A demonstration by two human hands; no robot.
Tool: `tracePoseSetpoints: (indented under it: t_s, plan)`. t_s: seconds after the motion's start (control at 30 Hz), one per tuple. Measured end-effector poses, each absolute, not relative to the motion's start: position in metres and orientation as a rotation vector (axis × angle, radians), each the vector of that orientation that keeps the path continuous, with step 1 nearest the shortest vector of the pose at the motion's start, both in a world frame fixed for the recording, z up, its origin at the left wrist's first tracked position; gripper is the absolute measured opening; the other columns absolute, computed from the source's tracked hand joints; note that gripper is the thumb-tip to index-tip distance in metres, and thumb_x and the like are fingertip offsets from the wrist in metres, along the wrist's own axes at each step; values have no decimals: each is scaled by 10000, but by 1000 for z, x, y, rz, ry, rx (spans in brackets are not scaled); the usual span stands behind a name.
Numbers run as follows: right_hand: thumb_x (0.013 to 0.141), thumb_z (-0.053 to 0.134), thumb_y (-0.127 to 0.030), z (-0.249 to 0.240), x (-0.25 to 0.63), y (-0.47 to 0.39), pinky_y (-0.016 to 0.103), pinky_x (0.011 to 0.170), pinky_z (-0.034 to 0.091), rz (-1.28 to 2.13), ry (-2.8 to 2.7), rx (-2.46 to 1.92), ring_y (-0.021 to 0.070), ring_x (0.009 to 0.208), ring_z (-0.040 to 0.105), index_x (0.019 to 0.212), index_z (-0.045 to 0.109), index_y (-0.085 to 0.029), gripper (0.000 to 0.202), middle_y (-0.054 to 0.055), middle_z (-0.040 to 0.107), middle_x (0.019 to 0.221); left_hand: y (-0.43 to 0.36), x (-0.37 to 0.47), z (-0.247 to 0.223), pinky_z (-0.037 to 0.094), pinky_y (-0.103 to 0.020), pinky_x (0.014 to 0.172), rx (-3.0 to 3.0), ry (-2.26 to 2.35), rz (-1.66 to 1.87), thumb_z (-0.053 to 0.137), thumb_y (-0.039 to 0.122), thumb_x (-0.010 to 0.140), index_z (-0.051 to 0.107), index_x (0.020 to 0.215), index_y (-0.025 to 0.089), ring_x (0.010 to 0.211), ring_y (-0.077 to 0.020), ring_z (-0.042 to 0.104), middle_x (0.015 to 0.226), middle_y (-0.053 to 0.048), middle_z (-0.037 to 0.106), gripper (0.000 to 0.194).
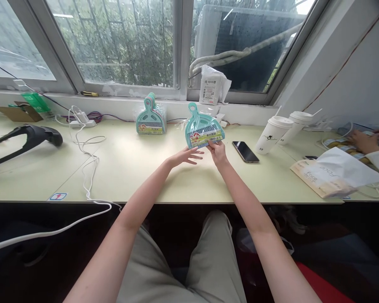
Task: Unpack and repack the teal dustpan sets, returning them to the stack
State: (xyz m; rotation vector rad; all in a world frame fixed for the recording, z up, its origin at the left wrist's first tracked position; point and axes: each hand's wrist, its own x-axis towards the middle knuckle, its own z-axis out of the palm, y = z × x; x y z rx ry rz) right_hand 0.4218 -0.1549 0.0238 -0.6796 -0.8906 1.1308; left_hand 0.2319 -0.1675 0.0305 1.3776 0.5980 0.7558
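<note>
A teal mini dustpan set (203, 128) in clear plastic wrap is held up over the table, its handle pointing up and a printed label across its lower part. My right hand (218, 153) grips its lower right edge, thumb on the front. Just below its lower left corner, my left hand (186, 156) has its fingers stretched out and holds nothing; whether a fingertip touches the wrap I cannot tell. Farther back and to the left, a row of similar wrapped dustpan sets (150, 118) stands upright against the sill, one behind another.
Right of my hands lie a black phone (245, 151), two lidded cups (273, 134) with straws and a paper bag (333, 174). A co-worker's hand (364, 141) is at far right. White cables (87, 168) and a black frame-like object (28, 139) occupy the left.
</note>
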Motion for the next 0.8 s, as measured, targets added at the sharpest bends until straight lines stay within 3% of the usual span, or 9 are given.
tracePoseSetpoints:
  t_s: [0.07, 0.17, 0.3, 0.53, 0.8]
  plan:
    - [643, 791, -201, 25, 425, -154, 387, 942, 582, 1133, -892, -692, 218, 1069, 668, 1017, 636, -237, 406, 3, 731, 1028, -165, 234, 29, 460, -510, 972, 1337, 586, 847, 650, 545, 789, 502, 1336, 256, 1220, -328, 563, 1397, -163, 530, 637]
    - [642, 792, -187, 23, 425, -151, 391, 938, 584, 1202, -915, -729, 223, 1045, 680, 968, 641, -223, 361, 9, 737, 996, -159, 233, 29, 438, -443, 1026, 1293, 594, 1108, 653, 463, 804, 496, 1327, 277, 1270, -275, 522, 1416, -92, 522, 577]
    - [641, 789, -157, 18, 421, -149, 381, 938, 583, 1278, -887, -766, 211, 973, 704, 903, 640, -205, 305, 10, 746, 955, -160, 232, 30, 521, -454, 936, 1269, 689, 1162, 691, 324, 746, 432, 1358, 288, 1142, -258, 598, 1340, -67, 571, 665]
    - [664, 789, -172, 17, 421, -148, 362, 949, 576, 1309, -892, -768, 213, 990, 703, 922, 647, -187, 295, 36, 748, 985, -169, 236, 34, 578, -484, 773, 1311, 750, 1145, 627, 348, 786, 366, 1355, 276, 830, -241, 712, 1297, -105, 579, 630]
    - [648, 803, -179, 9, 412, -147, 350, 947, 575, 1278, -851, -781, 201, 1000, 700, 890, 625, -204, 301, 19, 747, 963, -165, 232, 27, 582, -399, 748, 1356, 712, 1121, 682, 390, 764, 363, 1289, 256, 769, -213, 723, 1195, -101, 645, 628]
